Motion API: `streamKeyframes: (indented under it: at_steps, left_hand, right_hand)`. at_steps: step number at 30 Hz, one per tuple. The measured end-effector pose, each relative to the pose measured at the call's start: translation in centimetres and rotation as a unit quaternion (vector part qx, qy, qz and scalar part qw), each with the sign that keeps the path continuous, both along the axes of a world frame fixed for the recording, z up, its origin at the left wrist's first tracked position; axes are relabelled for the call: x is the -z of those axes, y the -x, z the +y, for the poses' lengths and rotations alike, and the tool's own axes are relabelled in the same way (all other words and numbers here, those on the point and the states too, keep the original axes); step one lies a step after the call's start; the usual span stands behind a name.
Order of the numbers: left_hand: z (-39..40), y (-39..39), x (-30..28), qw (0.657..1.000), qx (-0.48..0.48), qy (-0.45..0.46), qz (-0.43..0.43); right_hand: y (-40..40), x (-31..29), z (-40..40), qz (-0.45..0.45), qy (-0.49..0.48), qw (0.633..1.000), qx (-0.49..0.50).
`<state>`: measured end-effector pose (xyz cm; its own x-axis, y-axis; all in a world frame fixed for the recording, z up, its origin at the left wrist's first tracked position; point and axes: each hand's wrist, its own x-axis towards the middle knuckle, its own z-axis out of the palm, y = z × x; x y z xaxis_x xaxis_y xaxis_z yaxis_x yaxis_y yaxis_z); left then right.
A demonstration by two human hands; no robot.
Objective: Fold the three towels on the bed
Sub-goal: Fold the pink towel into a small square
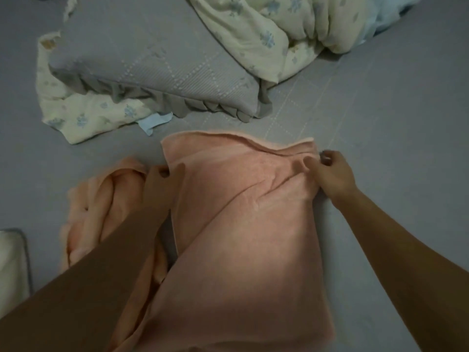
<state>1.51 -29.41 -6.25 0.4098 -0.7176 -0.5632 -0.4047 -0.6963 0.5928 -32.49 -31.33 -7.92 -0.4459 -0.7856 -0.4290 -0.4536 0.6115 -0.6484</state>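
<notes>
A pink towel (241, 224) lies folded over on the grey bed sheet (380, 123), its doubled far edge running between my two hands. My left hand (162, 184) pinches the far left corner of that towel. My right hand (330, 174) grips the far right corner, where the cloth is wrinkled. Crumpled pink towel cloth (106, 207) lies in a heap just left of the folded one, partly hidden under my left forearm. I cannot tell how many towels are in that heap.
A grey quilted pillow (157, 72) with a ruffled edge lies beyond the towels. A pale floral blanket (266, 34) is bunched at the far right, and more of it (88, 115) shows under the pillow. A white pillow corner (12, 262) sits at the left edge.
</notes>
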Motion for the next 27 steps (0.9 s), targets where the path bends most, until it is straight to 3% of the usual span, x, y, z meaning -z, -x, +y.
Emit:
streamKeyframes:
  at_steps: [3, 6, 8, 10, 12, 14, 17, 20, 23, 25, 27]
  left_hand:
    - [-2.3, -0.1, 0.7, 0.998, -0.043, 0.054, 0.016]
    - [-4.4, -0.8, 0.9, 0.986, -0.008, 0.121, -0.114]
    - [-6.0, -1.1, 0.9, 0.970, -0.032, 0.198, -0.139]
    - [-7.5, -1.1, 1.2, 0.964, -0.045, 0.212, -0.157]
    - [-8.1, -0.5, 1.7, 0.969, -0.042, 0.168, -0.176]
    - [-7.1, 0.4, 2.1, 0.963, 0.006, 0.157, -0.217]
    - [-3.5, 2.7, 3.0, 0.911, 0.224, 0.203, -0.280]
    - [0.2, 4.6, 4.7, 0.870, 0.400, 0.125, -0.261]
    - [2.2, 5.0, 6.1, 0.860, 0.437, 0.077, -0.254]
    - [2.3, 4.1, 5.6, 0.874, 0.418, 0.063, -0.239]
    - [3.5, 2.7, 3.6, 0.915, 0.341, 0.070, -0.203]
  right_hand:
    - [-0.7, 0.2, -2.7, 0.022, 0.056, 0.995, -0.083]
    - [-1.0, -0.4, -5.2, 0.014, 0.114, 0.988, -0.103]
    - [-0.4, -0.9, -7.5, 0.016, 0.137, 0.989, -0.055]
    - [0.3, -1.0, -9.7, 0.021, 0.112, 0.993, -0.027]
    - [0.7, -0.4, -10.6, 0.043, 0.041, 0.997, -0.039]
    - [0.5, 0.3, -9.9, 0.134, -0.018, 0.987, -0.083]
    - [-1.6, 0.6, -5.8, 0.254, 0.092, 0.944, -0.189]
    - [-3.9, 1.0, -0.2, 0.200, 0.135, 0.938, -0.248]
    - [-3.4, 1.8, 6.3, 0.092, 0.068, 0.983, -0.144]
    - [-2.4, 2.2, 10.8, 0.084, 0.043, 0.991, -0.099]
    - [-1.4, 2.3, 15.1, 0.086, 0.017, 0.993, -0.075]
